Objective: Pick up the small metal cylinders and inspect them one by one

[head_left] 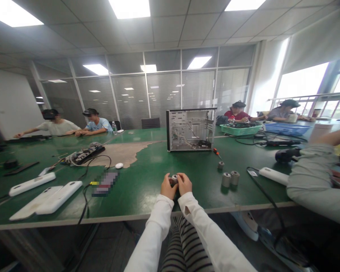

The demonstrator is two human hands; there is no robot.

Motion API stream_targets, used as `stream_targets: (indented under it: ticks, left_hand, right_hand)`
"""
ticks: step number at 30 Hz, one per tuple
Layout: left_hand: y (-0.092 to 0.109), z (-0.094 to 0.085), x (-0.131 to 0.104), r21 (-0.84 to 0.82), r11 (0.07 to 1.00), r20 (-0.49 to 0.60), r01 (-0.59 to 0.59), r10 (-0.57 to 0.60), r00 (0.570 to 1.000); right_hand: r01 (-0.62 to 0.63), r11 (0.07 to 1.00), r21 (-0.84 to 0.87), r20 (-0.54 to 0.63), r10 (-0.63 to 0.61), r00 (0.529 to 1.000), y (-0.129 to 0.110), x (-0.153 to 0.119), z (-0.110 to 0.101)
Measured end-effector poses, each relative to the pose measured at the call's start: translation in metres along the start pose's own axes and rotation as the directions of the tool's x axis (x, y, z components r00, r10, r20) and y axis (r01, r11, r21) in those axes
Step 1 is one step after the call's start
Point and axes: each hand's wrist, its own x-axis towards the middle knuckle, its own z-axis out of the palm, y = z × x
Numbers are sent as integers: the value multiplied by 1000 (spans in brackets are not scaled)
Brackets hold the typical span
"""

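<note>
My left hand (167,187) and my right hand (185,184) meet near the table's front edge, their fingers closed around a small grey metal cylinder (174,177). Its top shows between the fingertips; my fingers cover most of its side. Two similar metal cylinders (226,180) stand upright side by side to the right of my hands. A smaller metal cylinder (220,165) is a little farther back, close to a screwdriver (216,152) with a red-orange handle.
An open computer case (191,130) stands beyond my hands on the green table (147,196). To the left lie white plastic covers (59,197), a cable and a circuit assembly (85,154). A co-worker's sleeve (314,185) reaches in at right. Green basket (240,130) and people sit farther back.
</note>
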Motion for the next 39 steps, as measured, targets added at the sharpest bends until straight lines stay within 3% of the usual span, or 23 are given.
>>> stream_targets:
  ticks: [5, 11, 19, 23, 27, 39]
  left_hand:
    - [-1, -3, 4, 60, 996, 45, -63, 61, 997]
    - [4, -8, 4, 166, 963, -12, -211, 216, 976]
    - [-5, -5, 6, 131, 982, -107, -133, 147, 983]
    - [-11, -3, 6, 121, 991, -3, -61, 61, 998]
    - [-11, -3, 6, 231, 968, 103, -100, 78, 992]
    - [-13, -3, 7, 289, 951, 142, -115, 76, 987]
  right_hand:
    - [17, 1000, 11, 10, -17, 1000, -6, -2, -2]
    - [61, 994, 92, 60, -67, 996, -17, -6, -4]
    - [103, 988, 111, 68, -111, 992, -23, -8, -4]
    - [104, 993, 46, 26, -106, 994, -19, -7, -4]
    - [127, 991, -38, 2, -127, 992, -13, -4, -3]
    - [246, 962, -116, -6, -249, 969, -8, 2, -1]
